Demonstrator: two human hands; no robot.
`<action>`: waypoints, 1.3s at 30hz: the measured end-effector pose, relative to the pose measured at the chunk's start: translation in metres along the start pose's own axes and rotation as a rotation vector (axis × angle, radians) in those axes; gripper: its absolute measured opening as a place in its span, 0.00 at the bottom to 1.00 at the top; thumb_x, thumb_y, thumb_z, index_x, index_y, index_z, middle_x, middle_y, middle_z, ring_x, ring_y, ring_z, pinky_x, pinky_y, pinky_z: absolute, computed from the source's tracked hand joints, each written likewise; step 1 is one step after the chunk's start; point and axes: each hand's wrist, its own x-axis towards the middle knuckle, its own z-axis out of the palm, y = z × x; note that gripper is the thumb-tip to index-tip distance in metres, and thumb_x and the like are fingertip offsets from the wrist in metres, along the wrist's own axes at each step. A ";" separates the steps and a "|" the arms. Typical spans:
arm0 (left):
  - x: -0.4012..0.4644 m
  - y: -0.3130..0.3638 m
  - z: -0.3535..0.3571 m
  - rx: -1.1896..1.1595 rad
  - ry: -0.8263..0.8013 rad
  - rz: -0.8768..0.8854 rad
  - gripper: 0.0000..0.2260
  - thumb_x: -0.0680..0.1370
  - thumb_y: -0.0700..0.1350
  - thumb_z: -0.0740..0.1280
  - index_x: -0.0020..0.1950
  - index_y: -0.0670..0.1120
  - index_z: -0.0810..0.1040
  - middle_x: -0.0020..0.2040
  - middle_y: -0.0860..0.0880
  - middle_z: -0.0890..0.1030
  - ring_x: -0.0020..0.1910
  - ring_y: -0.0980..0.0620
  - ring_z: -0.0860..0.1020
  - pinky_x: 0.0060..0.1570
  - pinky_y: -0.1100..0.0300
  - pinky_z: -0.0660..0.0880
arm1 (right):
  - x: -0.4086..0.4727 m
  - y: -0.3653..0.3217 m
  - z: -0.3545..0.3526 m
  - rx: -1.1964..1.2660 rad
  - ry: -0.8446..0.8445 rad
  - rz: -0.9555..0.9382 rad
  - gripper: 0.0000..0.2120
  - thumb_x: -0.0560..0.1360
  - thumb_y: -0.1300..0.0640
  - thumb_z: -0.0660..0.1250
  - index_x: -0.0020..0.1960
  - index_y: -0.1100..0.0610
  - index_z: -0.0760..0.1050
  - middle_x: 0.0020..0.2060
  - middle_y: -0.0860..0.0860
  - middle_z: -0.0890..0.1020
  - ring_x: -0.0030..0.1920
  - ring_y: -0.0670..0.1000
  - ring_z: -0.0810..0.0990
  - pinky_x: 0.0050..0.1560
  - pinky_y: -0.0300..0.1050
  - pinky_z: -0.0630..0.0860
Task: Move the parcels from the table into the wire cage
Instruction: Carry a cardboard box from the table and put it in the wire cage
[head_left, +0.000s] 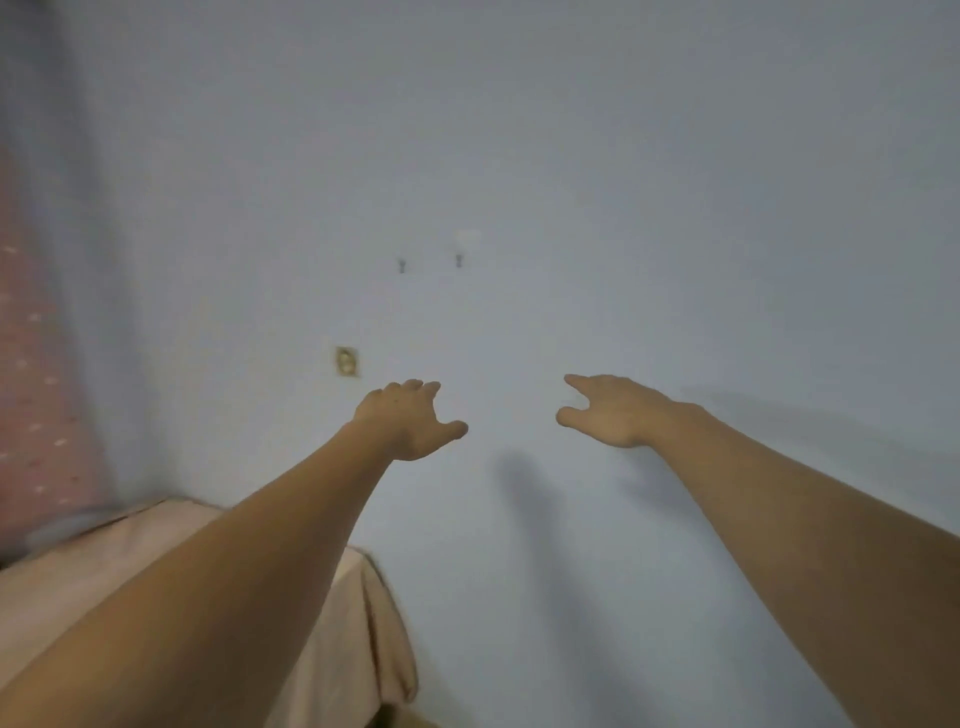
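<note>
Before the pale wall (623, 182), left hand (408, 423) and right hand (610, 410) reach out, fingers relaxed, empty.

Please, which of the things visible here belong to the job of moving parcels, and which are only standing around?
Belong to the job:
- left hand, open, holding nothing
- right hand, open, holding nothing
No parcel and no wire cage is in view.

Only around:
- cloth-covered furniture at lower left
- wall socket
- two small hooks on the wall
- pink patterned fabric at the left edge
</note>
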 end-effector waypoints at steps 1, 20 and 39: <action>-0.010 -0.039 -0.003 0.015 -0.004 -0.064 0.39 0.79 0.69 0.58 0.85 0.50 0.56 0.83 0.47 0.61 0.80 0.44 0.63 0.75 0.46 0.63 | 0.013 -0.039 0.008 0.009 -0.012 -0.061 0.36 0.81 0.34 0.56 0.85 0.44 0.50 0.84 0.50 0.57 0.83 0.54 0.55 0.79 0.56 0.58; -0.263 -0.452 -0.046 0.154 0.030 -1.001 0.40 0.79 0.71 0.59 0.85 0.53 0.55 0.83 0.45 0.63 0.79 0.40 0.64 0.77 0.41 0.62 | 0.098 -0.571 0.136 0.004 -0.196 -0.996 0.39 0.80 0.32 0.55 0.85 0.49 0.52 0.84 0.53 0.57 0.82 0.58 0.58 0.80 0.57 0.60; -0.459 -0.699 0.074 -0.125 -0.185 -1.320 0.34 0.81 0.66 0.61 0.82 0.50 0.63 0.78 0.44 0.70 0.72 0.40 0.72 0.69 0.47 0.71 | 0.004 -0.890 0.363 0.027 -0.451 -1.087 0.36 0.82 0.35 0.58 0.85 0.46 0.52 0.83 0.53 0.60 0.80 0.60 0.64 0.78 0.59 0.64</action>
